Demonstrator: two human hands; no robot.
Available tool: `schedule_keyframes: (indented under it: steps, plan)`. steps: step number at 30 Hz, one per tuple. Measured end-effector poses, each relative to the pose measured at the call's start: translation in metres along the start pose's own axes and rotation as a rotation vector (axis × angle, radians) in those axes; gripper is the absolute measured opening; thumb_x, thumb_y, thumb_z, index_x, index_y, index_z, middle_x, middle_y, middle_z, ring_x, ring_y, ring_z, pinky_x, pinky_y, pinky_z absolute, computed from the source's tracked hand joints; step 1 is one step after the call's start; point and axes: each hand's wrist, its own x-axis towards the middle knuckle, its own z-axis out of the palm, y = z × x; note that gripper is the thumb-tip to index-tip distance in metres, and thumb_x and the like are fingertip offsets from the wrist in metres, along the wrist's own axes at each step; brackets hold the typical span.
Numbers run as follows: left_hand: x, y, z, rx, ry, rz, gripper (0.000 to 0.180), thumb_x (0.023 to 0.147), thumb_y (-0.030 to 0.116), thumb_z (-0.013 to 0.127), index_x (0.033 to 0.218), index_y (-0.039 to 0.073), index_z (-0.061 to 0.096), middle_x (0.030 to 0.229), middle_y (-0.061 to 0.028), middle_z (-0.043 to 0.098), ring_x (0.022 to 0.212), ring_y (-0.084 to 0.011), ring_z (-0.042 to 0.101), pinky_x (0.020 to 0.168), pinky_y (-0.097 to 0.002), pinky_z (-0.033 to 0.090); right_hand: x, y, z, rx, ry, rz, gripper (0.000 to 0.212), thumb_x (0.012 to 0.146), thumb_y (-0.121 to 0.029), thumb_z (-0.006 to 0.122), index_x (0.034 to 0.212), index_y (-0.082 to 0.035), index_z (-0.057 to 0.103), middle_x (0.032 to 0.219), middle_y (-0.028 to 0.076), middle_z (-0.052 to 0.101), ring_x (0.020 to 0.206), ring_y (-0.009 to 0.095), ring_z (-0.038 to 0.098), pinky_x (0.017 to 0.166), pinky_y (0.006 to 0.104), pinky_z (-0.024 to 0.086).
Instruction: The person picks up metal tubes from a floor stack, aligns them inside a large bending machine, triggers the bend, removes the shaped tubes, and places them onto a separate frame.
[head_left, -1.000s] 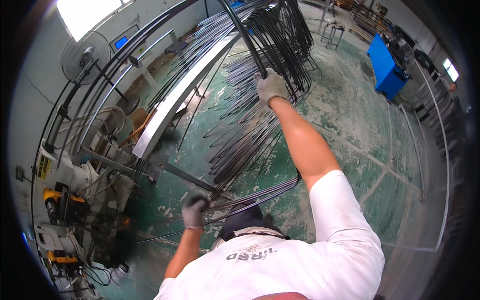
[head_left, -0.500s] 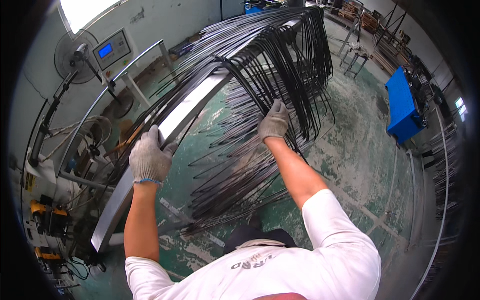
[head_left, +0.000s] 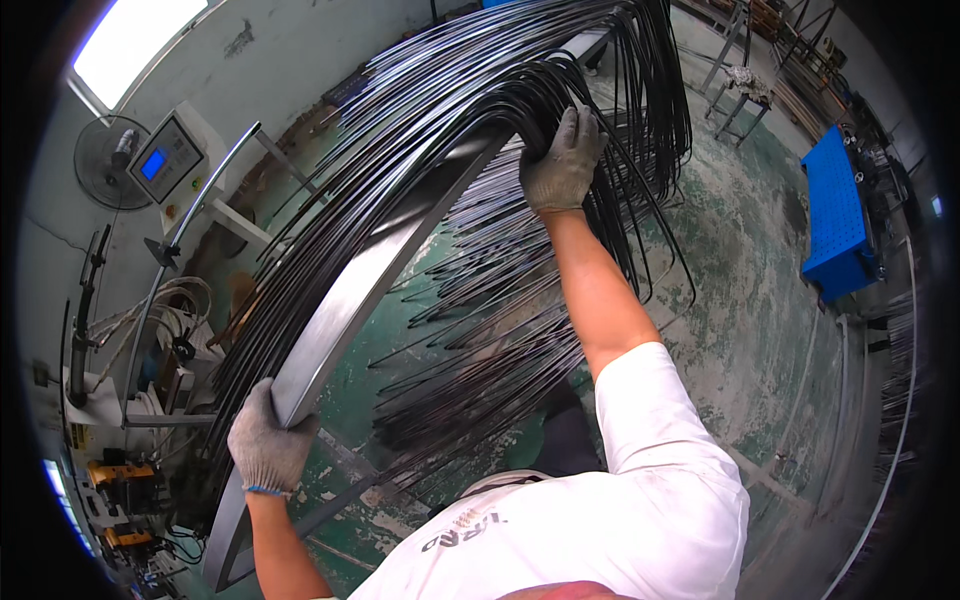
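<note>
A grey steel beam point(head_left: 335, 318) slants from near left toward the far middle. Many long dark metal rods point(head_left: 440, 130), bent like hairpins, hang over it, their legs spreading down both sides. My left hand point(head_left: 272, 438), in a grey knit glove, is closed around the beam close to its near end, thumb on the right edge and fingers on the left. Farther up, my gloved right hand point(head_left: 566, 165) is closed against the bends of the nearer bunch, right of the beam. Its thumb and the rods under its palm are hidden.
At left stand a control box point(head_left: 165, 160) with a lit screen, a fan point(head_left: 108, 165) and a bent metal tube frame point(head_left: 215, 180). Coiled hoses point(head_left: 150, 310) lie below them. A blue workbench point(head_left: 835, 215) stands at right, with a small stool point(head_left: 745, 85) farther back.
My right hand has moved forward and up to the bends of the rods. My left hand has slid nearer along the beam. The nearer rods now lie bunched closer together.
</note>
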Motion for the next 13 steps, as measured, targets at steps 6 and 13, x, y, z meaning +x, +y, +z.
schedule_keyframes:
  steps: [6,13]
  plan:
    - [0.007,0.011,0.014,0.102,0.121,-0.043,0.063,0.056,0.017,0.082,0.115,0.000,0.066,0.100,-0.0213,0.071,0.094,-0.0418,0.069,0.085,-0.0460,0.055,0.110,0.149,0.112,-0.021,0.064,0.015,0.075,0.072,-0.018,0.075,0.139,0.004,0.049,0.144,0.025,0.047,0.136,0.043,0.044,0.117,0.0648,0.028]
    - [0.014,0.011,0.044,0.164,0.068,-0.382,0.053,0.051,0.009,0.070,0.102,0.000,0.060,0.097,-0.0171,0.061,0.095,-0.0366,0.059,0.092,-0.0394,0.049,0.229,0.340,0.265,0.002,0.008,0.141,0.066,0.073,-0.023,0.078,0.132,-0.002,0.060,0.138,0.020,0.057,0.133,0.040,0.050,0.115,0.0505,0.037]
